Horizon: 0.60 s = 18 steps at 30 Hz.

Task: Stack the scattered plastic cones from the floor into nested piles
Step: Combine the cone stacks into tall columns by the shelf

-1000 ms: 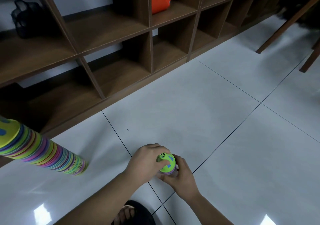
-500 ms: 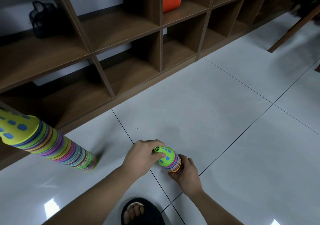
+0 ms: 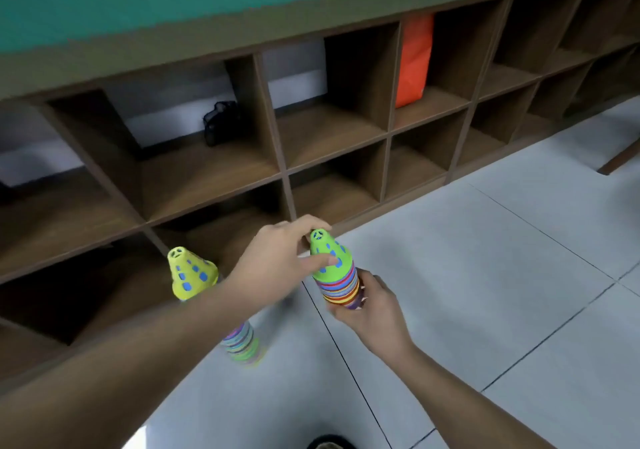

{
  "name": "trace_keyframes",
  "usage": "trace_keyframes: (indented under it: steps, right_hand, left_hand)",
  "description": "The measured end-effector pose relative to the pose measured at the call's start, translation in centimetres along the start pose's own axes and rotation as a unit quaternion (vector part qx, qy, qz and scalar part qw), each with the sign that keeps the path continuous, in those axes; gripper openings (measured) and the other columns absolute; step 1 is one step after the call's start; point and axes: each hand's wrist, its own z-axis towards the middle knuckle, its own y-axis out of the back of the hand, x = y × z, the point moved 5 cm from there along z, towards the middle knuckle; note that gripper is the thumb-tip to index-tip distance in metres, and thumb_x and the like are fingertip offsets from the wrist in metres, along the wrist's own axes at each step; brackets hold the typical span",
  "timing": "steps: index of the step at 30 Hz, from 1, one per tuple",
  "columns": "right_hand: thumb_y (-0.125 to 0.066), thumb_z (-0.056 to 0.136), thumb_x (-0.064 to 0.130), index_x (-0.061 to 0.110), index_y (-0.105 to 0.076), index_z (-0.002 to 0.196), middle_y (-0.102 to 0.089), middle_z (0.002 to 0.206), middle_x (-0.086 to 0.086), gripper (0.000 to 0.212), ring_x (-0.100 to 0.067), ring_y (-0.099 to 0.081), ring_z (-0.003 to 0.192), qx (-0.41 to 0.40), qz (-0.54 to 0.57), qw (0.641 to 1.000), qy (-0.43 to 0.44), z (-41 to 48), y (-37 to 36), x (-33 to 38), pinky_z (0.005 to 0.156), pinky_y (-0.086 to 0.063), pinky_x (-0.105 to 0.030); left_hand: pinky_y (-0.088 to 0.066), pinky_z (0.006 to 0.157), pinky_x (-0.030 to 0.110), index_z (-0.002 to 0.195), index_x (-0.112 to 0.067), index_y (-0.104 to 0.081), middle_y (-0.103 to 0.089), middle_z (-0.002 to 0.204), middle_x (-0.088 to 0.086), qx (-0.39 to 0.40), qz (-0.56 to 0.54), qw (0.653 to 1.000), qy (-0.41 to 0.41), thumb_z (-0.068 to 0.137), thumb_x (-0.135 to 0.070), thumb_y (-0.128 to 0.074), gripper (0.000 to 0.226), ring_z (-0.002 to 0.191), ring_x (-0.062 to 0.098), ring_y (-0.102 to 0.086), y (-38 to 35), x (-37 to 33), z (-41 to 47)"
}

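Gripping the cone pile (image 3: 341,280), left hand (image 3: 277,258) and right hand (image 3: 372,308) lifted it.

Smooth plastic on the green-topped cone pile (image 3: 334,272) and the yellow-topped pile (image 3: 191,275); glossy pale tile floor (image 3: 485,275); matt brown wood-grain shelf (image 3: 332,130).

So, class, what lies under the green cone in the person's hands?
Under the green cone: nested cones, only coloured rims showing; the right hand hides the lowest ones.
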Motion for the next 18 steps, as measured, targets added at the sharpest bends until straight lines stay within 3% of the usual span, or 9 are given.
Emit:
trace_keyframes:
  steps: [3,6,10,15,18]
  right_hand:
    - [-0.092,0.067,0.054,0.036,-0.068,0.117,-0.071,0.102,0.014,0.058,-0.002,-0.067,0.091,0.013,0.014,0.999,0.043,2.2,-1.2,6.3,0.075,-0.053,-0.016]
    - [-0.091,0.066,0.063,0.033,-0.066,0.115,-0.073,0.105,0.014,0.062,-0.002,-0.070,0.094,0.034,0.035,0.996,0.080,4.0,-2.7,13.0,0.080,-0.061,-0.026]
    - [-0.090,0.072,0.062,0.034,-0.066,0.122,-0.074,0.111,0.016,0.062,-0.001,-0.071,0.102,0.060,0.075,0.986,0.138,4.8,-5.2,21.1,0.089,-0.062,-0.030]
    - [-0.084,0.076,0.068,0.038,-0.064,0.123,-0.074,0.111,0.022,0.059,0.001,-0.069,0.104,0.114,0.064,0.978,0.165,3.9,-9.3,25.5,0.092,-0.062,-0.031]
    - [-0.077,0.074,0.078,0.035,-0.065,0.118,-0.074,0.108,0.020,0.063,-0.006,-0.061,0.108,0.091,-0.008,0.980,0.176,3.5,-10.9,25.1,0.094,-0.056,-0.035]
  left_hand:
    - [-0.057,0.083,0.022,0.122,-0.040,-0.068,-0.076,0.102,-0.015,-0.060,-0.011,0.998,-0.003,0.083,-0.048,-0.088,0.045,0.095,0.001,-0.069,6.7,-1.0,-0.1]
    - [-0.060,0.086,0.027,0.117,-0.036,-0.071,-0.078,0.101,-0.017,-0.122,-0.060,0.991,-0.011,0.083,-0.044,-0.090,0.039,0.095,0.005,-0.073,13.0,-1.5,-1.2]
    - [-0.058,0.080,0.021,0.118,-0.034,-0.073,-0.079,0.100,-0.015,-0.207,-0.102,0.973,-0.009,0.086,-0.043,-0.088,0.036,0.092,0.004,-0.073,19.7,-1.2,-2.8]
    - [-0.064,0.088,0.038,0.119,-0.036,-0.074,-0.079,0.104,-0.011,-0.225,-0.098,0.970,0.004,0.088,-0.047,-0.085,0.034,0.097,0.010,-0.075,23.4,0.8,-4.6]
    - [-0.063,0.087,0.034,0.115,-0.035,-0.075,-0.079,0.101,-0.012,-0.226,-0.077,0.971,0.023,0.087,-0.044,-0.087,0.032,0.092,0.006,-0.072,23.4,2.4,-5.7]
